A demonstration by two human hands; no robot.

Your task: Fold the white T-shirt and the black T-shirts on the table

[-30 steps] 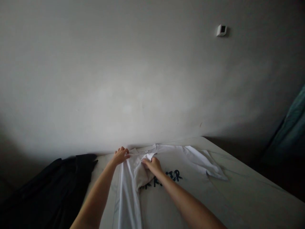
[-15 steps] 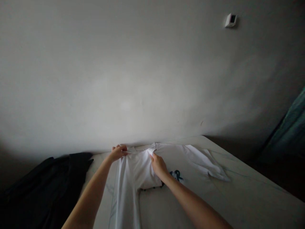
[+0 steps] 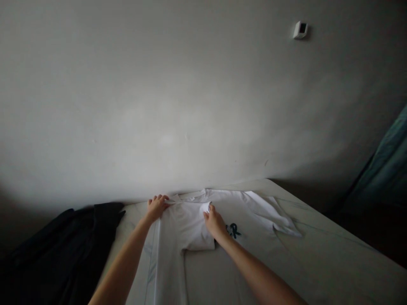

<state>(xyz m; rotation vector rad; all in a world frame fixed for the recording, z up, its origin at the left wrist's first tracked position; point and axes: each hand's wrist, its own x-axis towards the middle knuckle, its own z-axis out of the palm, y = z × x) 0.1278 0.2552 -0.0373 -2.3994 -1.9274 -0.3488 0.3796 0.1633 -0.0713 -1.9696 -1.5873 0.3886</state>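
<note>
On the front of the white cloth T-shirt (image 3: 197, 233), one dark, brush-style capital letter "R" (image 3: 235, 230) can be read. Just left of it, part of another dark letter shows beside the bare right forearm (image 3: 252, 266), too covered to read.

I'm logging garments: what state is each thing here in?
White shirt, one side folded over its front
Shirt lettering, partly hidden
Left hand, on the folded edge
Right hand, pinching the folded-over sleeve
Dark garment, lying rumpled
Wall device, mounted
Teal cloth, partly visible

Left hand (image 3: 156, 207), right hand (image 3: 214, 222) on white shirt (image 3: 194, 231)
</note>
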